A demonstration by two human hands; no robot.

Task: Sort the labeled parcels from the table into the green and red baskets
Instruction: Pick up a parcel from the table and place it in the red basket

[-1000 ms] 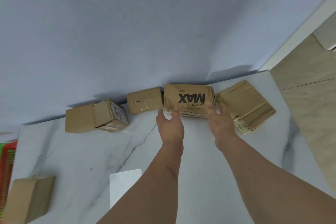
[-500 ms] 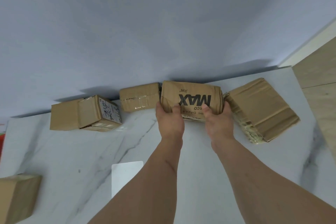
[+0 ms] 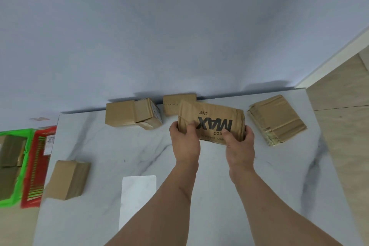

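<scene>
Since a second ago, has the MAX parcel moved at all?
Yes. The MAX parcel has come off its spot against the wall, toward the person, and now overlaps the small box behind it.

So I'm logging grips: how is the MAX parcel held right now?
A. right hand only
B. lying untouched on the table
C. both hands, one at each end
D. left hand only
C: the left hand and right hand each grip one end of the MAX parcel.
</scene>
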